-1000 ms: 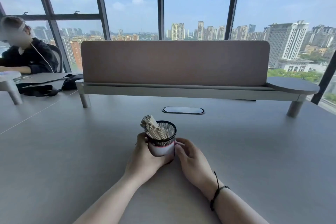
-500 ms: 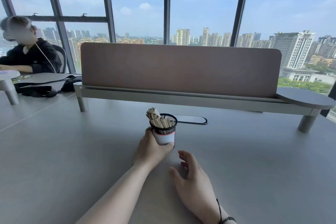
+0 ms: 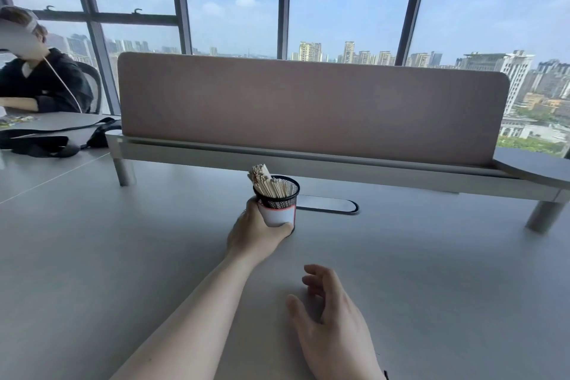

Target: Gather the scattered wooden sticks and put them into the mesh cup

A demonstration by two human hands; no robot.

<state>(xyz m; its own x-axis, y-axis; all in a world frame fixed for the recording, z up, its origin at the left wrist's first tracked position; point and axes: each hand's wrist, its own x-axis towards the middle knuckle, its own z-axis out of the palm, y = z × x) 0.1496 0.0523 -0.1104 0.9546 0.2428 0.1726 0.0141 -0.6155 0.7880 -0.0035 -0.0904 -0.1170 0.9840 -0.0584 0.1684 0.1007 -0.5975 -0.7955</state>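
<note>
blk mesh cup [image 3: 279,194], pale sticks [image 3: 266,183], grey table [image 3: 123,256]

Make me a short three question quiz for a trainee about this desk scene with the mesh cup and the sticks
1. True or false: the right hand holds the mesh cup.
2. Where are the wooden sticks? A. scattered on the table B. in the mesh cup C. in the right hand
3. Fill in: the left hand grips the cup's ___ part.

Key: 1 false; 2 B; 3 lower.

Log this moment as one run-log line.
left hand: grips mesh cup | wooden sticks: bundled in cup, leaning left | right hand: open, holding nothing, near side of desk | loose sticks: none visible
</note>
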